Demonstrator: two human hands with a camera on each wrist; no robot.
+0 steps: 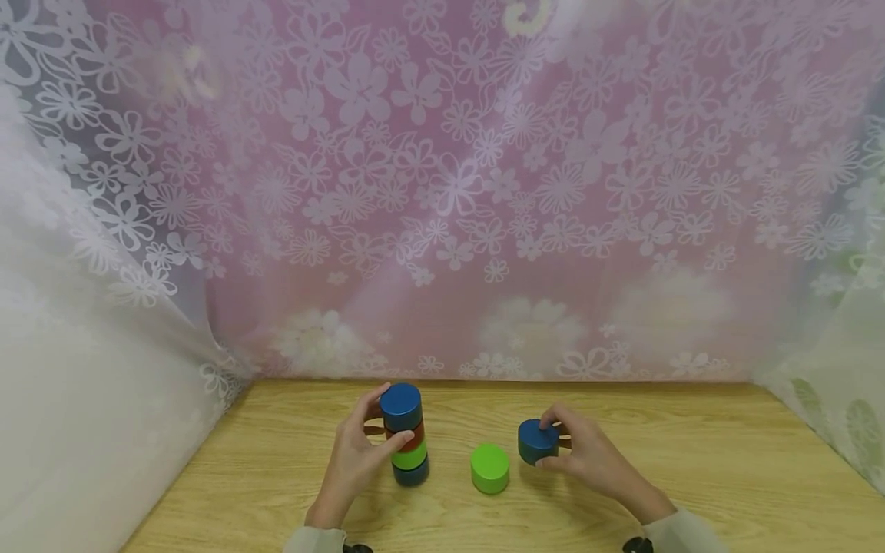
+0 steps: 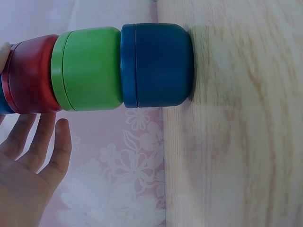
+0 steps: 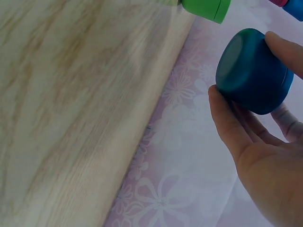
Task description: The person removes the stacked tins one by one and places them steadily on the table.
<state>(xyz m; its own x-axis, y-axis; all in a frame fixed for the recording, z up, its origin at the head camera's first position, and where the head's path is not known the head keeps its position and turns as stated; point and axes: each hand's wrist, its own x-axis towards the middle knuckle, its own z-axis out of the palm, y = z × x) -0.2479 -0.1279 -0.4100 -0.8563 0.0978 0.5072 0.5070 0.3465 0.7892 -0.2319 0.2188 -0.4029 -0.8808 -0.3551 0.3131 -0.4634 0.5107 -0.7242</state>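
Note:
A stack of small round lidded tins stands on the table: a blue tin [image 1: 401,405] on top, then a red tin [image 2: 34,73], a green tin [image 2: 90,68] and a dark blue tin [image 2: 161,65] at the bottom. My left hand [image 1: 355,455] holds the upper part of this stack, thumb across the red tin and fingers around the far side. In my right hand [image 1: 588,458] another blue tin [image 3: 253,71] is pinched between thumb and fingers, raised off the table. Between the hands a single green tin [image 1: 489,470] stands upright on the tabletop.
The wood-grain table [image 1: 691,445] ends at a pink floral curtain [image 1: 484,230] behind it. Pale sheets hang along the left and right sides. Dark wrist devices show at both cuffs by the lower edge of the head view.

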